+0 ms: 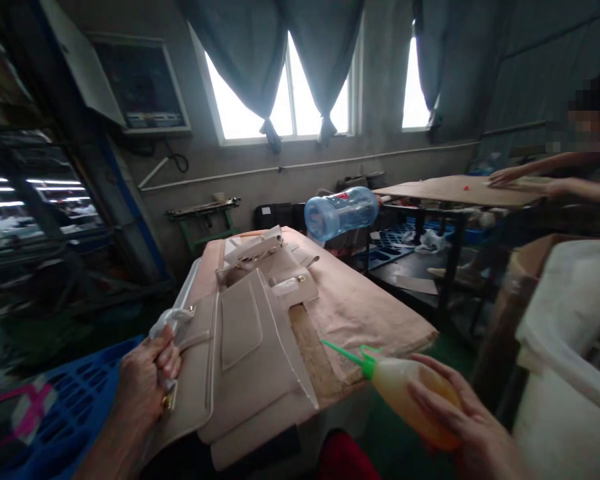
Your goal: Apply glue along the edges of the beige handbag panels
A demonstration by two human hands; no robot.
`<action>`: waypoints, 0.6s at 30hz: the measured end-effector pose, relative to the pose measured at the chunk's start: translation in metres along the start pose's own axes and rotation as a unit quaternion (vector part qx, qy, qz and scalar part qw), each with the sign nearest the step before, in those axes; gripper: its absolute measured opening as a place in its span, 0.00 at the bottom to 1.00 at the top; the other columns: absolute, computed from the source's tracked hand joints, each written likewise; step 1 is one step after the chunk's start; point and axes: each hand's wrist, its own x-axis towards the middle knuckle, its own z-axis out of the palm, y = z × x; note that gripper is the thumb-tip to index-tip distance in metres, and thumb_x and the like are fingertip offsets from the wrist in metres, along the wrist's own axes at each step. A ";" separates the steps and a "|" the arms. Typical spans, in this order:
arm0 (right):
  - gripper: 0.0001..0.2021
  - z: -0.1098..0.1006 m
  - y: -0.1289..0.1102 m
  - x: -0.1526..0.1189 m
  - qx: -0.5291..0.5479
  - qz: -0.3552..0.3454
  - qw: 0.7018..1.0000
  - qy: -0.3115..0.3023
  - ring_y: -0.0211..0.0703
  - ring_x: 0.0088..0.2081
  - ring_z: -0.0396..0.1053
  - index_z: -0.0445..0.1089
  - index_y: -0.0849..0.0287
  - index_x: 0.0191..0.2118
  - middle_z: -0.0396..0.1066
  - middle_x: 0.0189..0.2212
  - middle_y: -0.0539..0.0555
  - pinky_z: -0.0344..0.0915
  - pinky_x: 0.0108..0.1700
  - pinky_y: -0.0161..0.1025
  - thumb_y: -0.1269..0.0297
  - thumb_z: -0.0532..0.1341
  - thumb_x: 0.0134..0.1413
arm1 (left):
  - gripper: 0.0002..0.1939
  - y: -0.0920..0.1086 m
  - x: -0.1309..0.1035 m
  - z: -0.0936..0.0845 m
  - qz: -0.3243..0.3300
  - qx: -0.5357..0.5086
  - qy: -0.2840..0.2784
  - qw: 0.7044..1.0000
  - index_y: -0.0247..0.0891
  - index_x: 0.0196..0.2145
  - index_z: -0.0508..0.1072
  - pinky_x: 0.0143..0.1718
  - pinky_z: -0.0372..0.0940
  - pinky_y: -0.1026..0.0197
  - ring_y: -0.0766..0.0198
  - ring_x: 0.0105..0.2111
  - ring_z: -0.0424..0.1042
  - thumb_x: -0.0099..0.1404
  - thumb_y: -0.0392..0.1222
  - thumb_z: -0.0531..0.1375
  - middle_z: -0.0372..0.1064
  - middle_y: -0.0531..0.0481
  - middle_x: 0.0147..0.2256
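Observation:
My left hand (153, 373) is closed on the left edge of a beige bag piece (193, 367), with crumpled clear plastic (173, 323) at its fingers. My right hand (450, 407) is wrapped round a squeeze bottle (415, 393) of yellowish liquid. The bottle's green nozzle (347, 353) points left, over the near right part of the table (370, 300). Beside the left piece lies a flat beige panel (260, 360) with a stitched pocket shape. More beige bag parts (280, 267) with gold fittings are piled farther back on the table.
A large blue water bottle (343, 212) lies on its side beyond the table. Another person's hands (510, 175) rest at a board-topped table (445, 190) on the right. White bin (570, 347) stands at right, blue plastic pallet (80, 400) at lower left.

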 end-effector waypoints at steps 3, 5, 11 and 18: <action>0.32 0.000 -0.015 0.005 -0.155 -0.066 0.986 0.013 0.45 0.30 0.71 0.67 0.51 0.47 0.74 0.34 0.51 0.62 0.20 0.31 0.46 0.68 0.32 | 0.11 -0.004 -0.007 -0.026 -0.069 -0.025 0.039 0.997 0.33 0.18 0.62 0.07 0.46 0.73 0.77 0.07 0.47 0.55 0.31 0.59 0.46 0.61 0.10; 0.34 0.006 -0.025 0.008 -0.201 -0.076 0.976 -0.016 0.49 0.33 0.72 0.66 0.50 0.47 0.75 0.35 0.52 0.66 0.25 0.35 0.44 0.68 0.30 | 0.12 -0.015 -0.008 -0.040 -0.111 -0.040 0.062 0.991 0.31 0.18 0.64 0.06 0.45 0.74 0.78 0.06 0.45 0.58 0.34 0.58 0.45 0.62 0.10; 0.30 0.029 -0.061 0.014 -0.292 -0.134 0.944 -0.073 0.45 0.29 0.70 0.68 0.52 0.44 0.72 0.30 0.50 0.64 0.27 0.36 0.45 0.66 0.30 | 0.22 -0.041 -0.011 -0.043 -0.116 -0.018 -0.018 0.993 0.32 0.16 0.63 0.06 0.45 0.74 0.78 0.06 0.46 0.38 0.44 0.72 0.46 0.62 0.08; 0.17 0.037 -0.093 0.040 -0.373 -0.154 0.908 -0.113 0.38 0.27 0.67 0.68 0.58 0.39 0.68 0.27 0.47 0.63 0.27 0.34 0.57 0.65 0.42 | 0.27 -0.045 -0.017 -0.047 -0.136 0.036 -0.012 0.990 0.34 0.16 0.60 0.06 0.47 0.72 0.76 0.07 0.48 0.33 0.51 0.73 0.47 0.61 0.09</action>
